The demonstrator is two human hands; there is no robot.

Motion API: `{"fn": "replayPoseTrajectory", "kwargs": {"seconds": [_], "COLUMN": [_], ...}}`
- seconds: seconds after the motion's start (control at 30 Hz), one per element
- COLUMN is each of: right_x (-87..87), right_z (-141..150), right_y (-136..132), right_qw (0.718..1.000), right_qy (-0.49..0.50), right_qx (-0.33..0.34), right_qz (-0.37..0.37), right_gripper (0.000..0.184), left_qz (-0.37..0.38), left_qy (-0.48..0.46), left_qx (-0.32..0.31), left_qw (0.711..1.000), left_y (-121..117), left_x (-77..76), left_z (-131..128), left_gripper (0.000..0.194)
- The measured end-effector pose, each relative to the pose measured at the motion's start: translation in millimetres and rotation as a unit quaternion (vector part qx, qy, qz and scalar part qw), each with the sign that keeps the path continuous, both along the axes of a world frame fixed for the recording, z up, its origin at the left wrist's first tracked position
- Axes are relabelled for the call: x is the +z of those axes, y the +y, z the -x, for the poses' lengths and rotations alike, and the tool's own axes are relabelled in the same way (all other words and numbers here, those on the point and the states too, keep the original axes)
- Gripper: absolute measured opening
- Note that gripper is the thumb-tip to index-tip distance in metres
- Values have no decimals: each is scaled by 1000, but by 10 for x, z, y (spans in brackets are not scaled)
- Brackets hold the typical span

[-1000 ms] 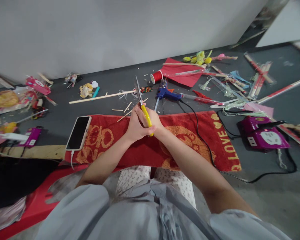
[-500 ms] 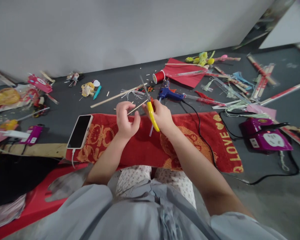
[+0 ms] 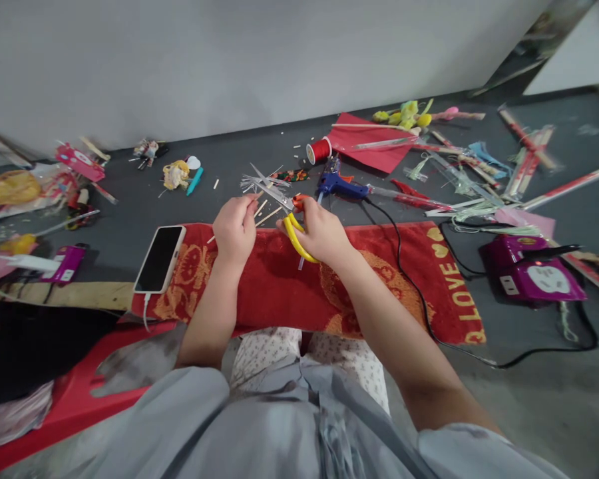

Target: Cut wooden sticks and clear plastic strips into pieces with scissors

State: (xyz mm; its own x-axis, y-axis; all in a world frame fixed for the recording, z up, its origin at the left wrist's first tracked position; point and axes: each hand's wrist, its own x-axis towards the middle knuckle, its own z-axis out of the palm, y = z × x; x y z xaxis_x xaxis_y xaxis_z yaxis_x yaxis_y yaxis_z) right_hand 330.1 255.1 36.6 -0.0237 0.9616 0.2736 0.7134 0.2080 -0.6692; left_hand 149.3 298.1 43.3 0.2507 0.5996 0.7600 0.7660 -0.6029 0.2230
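Note:
My right hand (image 3: 319, 229) grips yellow-handled scissors (image 3: 285, 211), blades spread and pointing left over the dark floor. My left hand (image 3: 235, 226) is closed in a pinch on a thin wooden stick (image 3: 262, 206) just left of the blades. A bundle of pale thin strips (image 3: 259, 181) lies right beyond the blade tips. Both hands hover above the far edge of a red towel (image 3: 279, 293) with orange patterns and the word LOVE.
A phone (image 3: 158, 259) lies on the towel's left end. A blue glue gun (image 3: 342, 188) with a black cord, a red thread spool (image 3: 318, 150), red paper (image 3: 369, 143), long sticks and a purple power strip (image 3: 529, 276) lie around. A red stool (image 3: 64, 406) is at lower left.
My hands parted from a joined grip. The scissors swung from pointing away to pointing left and opened. My left hand moved left and pinched a stick.

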Motion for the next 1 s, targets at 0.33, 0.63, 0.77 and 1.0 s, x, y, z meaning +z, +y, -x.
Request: {"fn": "replayPoseTrajectory", "kwargs": {"seconds": [0.33, 0.63, 0.77, 1.0], "right_x": [-23, -12, -3, -37], "right_z": [-37, -44, -46, -44], "right_y": [-8, -1, -2, 15], "right_qw": [998, 998, 998, 998], "right_qy": [5, 10, 8, 34], "right_qx": [59, 59, 53, 53], "right_qz": [-25, -3, 15, 13], "right_gripper": [60, 57, 57, 59], "left_qz": [24, 46, 71, 71], "left_qy": [-7, -36, -26, -9], "left_qx": [-31, -44, -55, -50], "left_qw": [999, 997, 996, 996], "left_y": [-22, -37, -32, -42], "left_x": [49, 73, 65, 88], "left_z": [48, 23, 34, 23], "left_gripper": [31, 32, 32, 32]}}
